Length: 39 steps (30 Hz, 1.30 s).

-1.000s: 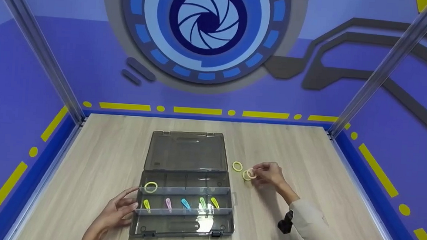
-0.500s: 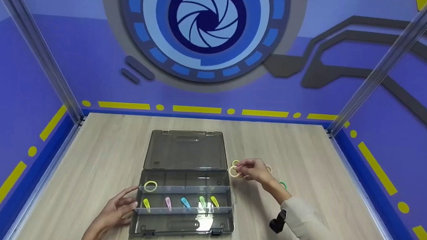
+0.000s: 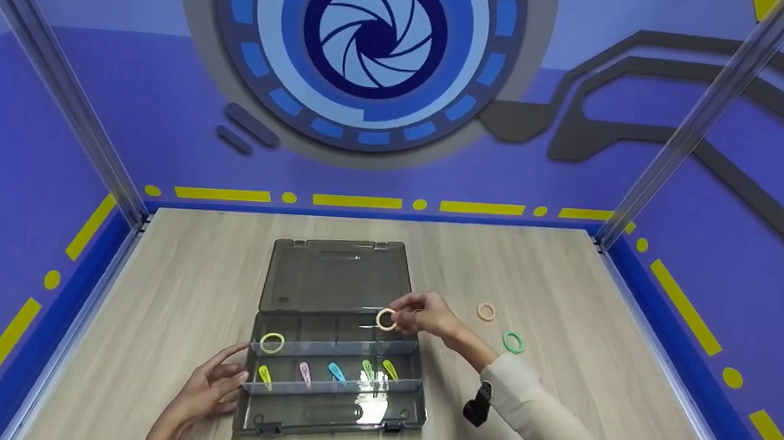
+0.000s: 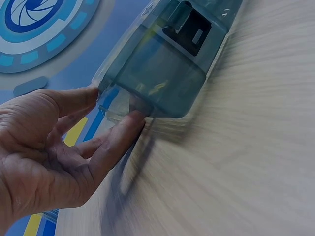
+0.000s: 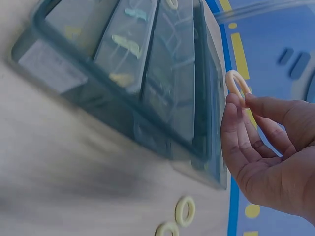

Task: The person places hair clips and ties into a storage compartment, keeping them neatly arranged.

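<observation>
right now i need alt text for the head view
A right hand pinches a peach ring near an open see-through box, while the left hand holds the box's left side. Five clips and a yellow ring are inside; a green ring and an orange ring lie to the right.

Head view: even, moderate light; hard white glare inside front of smoke-grey organizer box (image 3: 331, 432); soft shadow on wood-grain tabletop (image 3: 564, 305) beside right forearm (image 3: 476, 347). Left wrist view dimmer, dark shadow below left hand (image 4: 64, 152). Right wrist view hazy, tabletop blurred.
</observation>
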Each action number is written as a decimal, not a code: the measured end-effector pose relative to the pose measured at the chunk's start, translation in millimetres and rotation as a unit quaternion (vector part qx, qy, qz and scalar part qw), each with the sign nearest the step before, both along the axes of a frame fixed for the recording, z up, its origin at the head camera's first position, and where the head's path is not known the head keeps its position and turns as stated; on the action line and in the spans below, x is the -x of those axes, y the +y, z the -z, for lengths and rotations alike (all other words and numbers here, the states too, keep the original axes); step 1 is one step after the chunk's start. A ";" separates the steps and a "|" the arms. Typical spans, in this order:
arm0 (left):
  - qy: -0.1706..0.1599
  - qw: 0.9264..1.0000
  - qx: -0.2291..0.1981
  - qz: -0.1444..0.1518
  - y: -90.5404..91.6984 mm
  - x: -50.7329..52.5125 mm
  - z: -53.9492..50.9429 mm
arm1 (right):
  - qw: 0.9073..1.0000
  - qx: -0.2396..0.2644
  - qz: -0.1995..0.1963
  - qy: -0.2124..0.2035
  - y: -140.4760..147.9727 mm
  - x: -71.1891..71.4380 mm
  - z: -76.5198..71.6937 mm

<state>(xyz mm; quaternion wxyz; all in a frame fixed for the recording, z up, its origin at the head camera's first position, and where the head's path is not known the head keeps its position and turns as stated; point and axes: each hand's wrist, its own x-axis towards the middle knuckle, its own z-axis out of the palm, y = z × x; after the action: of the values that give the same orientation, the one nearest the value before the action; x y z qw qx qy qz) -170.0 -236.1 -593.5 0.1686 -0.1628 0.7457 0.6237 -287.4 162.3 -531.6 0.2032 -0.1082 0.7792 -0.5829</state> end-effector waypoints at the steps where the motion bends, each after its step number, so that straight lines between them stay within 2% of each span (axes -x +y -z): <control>1: 0.000 1.000 -0.001 0.000 0.1 -0.2 -0.2 | 1.000 0.000 -0.002 0.000 -4.2 -0.6 0.4; 10: 0.011 1.000 0.003 0.002 -0.6 -1.9 0.0 | 0.999 0.028 -0.015 -0.007 -41.3 -2.9 10.0; 19: 0.014 1.000 0.000 0.007 -1.6 -1.5 -0.1 | 1.000 0.020 0.009 0.019 -71.2 -4.7 22.2; 23: 0.010 1.000 -0.001 0.003 0.2 -0.6 1.8 | 0.999 0.023 0.004 0.037 -79.0 -8.2 26.8; 31: 0.025 0.999 -0.011 0.036 -2.6 -3.4 -0.3 | 0.995 0.000 -0.001 0.096 -91.9 -10.4 35.8; 36: 0.031 0.999 -0.003 0.023 -1.7 -4.8 -0.4 | 0.992 -0.008 -0.009 0.122 -104.5 -9.5 39.3; 39: 0.032 0.999 -0.004 0.019 0.1 -5.3 0.8 | 0.990 -0.030 -0.004 0.134 -112.9 -9.2 41.8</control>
<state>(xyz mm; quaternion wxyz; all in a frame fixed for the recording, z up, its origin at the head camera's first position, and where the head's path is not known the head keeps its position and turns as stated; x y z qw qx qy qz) -164.7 -236.0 -594.3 0.1570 -0.1282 0.7508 0.6286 -278.2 49.4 -573.4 0.1023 -0.1821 0.8164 -0.5384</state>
